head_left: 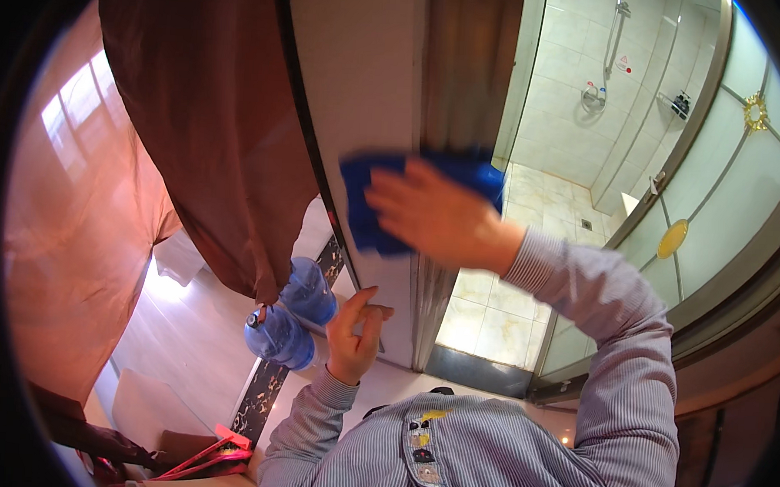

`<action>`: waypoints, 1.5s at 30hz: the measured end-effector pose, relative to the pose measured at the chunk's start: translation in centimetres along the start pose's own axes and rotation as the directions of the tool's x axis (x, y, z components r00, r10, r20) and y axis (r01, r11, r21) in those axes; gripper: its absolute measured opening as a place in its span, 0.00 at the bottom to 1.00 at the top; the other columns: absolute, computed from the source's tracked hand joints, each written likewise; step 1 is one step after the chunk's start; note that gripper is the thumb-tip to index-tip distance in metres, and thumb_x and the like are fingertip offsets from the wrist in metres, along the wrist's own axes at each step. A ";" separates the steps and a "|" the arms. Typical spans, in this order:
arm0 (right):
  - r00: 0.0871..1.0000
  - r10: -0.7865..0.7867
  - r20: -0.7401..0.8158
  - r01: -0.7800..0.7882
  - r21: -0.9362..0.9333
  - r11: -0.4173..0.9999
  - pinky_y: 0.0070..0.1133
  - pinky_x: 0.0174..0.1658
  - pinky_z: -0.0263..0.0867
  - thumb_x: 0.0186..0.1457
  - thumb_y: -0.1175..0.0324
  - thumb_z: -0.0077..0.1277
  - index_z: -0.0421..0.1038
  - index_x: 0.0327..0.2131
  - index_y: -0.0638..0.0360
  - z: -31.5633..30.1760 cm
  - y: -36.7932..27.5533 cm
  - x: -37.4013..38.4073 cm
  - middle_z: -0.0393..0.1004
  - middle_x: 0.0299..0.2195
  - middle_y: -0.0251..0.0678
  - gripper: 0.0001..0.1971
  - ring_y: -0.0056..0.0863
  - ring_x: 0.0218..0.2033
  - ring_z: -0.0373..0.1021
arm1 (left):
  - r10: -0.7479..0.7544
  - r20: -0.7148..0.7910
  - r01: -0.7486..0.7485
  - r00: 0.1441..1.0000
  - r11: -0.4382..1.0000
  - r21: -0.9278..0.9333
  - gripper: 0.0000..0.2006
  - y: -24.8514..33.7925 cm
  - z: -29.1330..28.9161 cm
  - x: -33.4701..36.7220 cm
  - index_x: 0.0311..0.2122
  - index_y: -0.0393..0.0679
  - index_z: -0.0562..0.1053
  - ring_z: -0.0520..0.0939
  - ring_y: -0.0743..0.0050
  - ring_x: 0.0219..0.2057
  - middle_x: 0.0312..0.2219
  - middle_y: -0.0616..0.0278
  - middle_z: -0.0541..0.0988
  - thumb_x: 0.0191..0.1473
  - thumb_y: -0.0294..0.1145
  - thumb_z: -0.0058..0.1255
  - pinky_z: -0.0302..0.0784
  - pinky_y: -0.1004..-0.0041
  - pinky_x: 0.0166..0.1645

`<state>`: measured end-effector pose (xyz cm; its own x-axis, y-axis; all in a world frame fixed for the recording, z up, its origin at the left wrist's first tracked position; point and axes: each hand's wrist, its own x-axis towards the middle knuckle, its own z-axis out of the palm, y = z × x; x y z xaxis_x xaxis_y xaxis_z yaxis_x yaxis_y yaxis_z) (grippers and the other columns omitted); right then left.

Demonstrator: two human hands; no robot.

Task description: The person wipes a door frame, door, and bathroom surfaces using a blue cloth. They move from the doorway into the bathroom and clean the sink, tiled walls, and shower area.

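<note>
My right hand presses a blue cloth against an upright pale wall panel, its fingers spread over the cloth and blurred by motion. The cloth also reaches across a brown vertical frame beside the panel. Lower and to the left, my left hand is raised close to the panel's lower edge. Its fingers are apart and partly bent, with nothing visible in them. I cannot tell whether its fingertips touch the panel.
Two large blue water bottles stand left of my left hand, beneath a hanging brown curtain. On the right, a frosted glass door stands ajar at a tiled shower room. A pink strap-like object lies low on the left.
</note>
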<state>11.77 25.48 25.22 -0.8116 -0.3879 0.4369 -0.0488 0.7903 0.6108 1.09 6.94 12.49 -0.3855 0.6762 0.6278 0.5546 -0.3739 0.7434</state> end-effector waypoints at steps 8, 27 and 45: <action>0.611 0.252 -0.750 -0.430 -0.047 0.902 0.41 0.57 0.50 0.40 0.73 0.51 0.66 0.47 0.63 -13.2 14.0 8.5 0.59 0.53 0.52 0.25 0.51 0.55 0.55 | -0.060 -0.004 0.060 0.998 0.998 -0.012 0.14 1.0 2.1 0.4 0.47 0.35 0.66 0.78 0.77 0.26 0.25 0.59 0.79 0.57 0.29 0.43 0.72 0.80 0.33; 0.580 0.731 -0.360 -0.322 0.723 0.612 0.36 0.58 0.51 0.32 0.83 0.50 0.72 0.40 0.58 6.3 -7.3 -8.8 0.55 0.55 0.48 0.24 0.52 0.57 0.53 | -0.055 0.027 0.057 0.998 0.995 -0.085 0.13 1.3 6.1 1.2 0.45 0.33 0.67 0.78 0.75 0.31 0.30 0.55 0.79 0.55 0.26 0.45 0.72 0.77 0.40; 0.324 0.946 0.005 0.123 0.991 -0.048 0.20 0.54 0.52 0.58 0.69 0.38 0.57 0.54 0.65 8.5 -0.9 -5.9 0.65 0.49 0.35 0.21 0.24 0.50 0.59 | 0.728 -0.041 -0.492 0.685 0.503 0.710 0.30 3.4 7.3 16.2 0.55 0.38 0.59 0.51 0.33 0.59 0.58 0.34 0.50 0.55 0.52 0.39 0.44 0.44 0.57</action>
<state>11.65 31.11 16.42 -0.3125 0.6242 0.7160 -0.6745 0.3850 -0.6300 2.16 21.28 23.51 0.1095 0.1649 0.9802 0.9926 -0.0702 -0.0991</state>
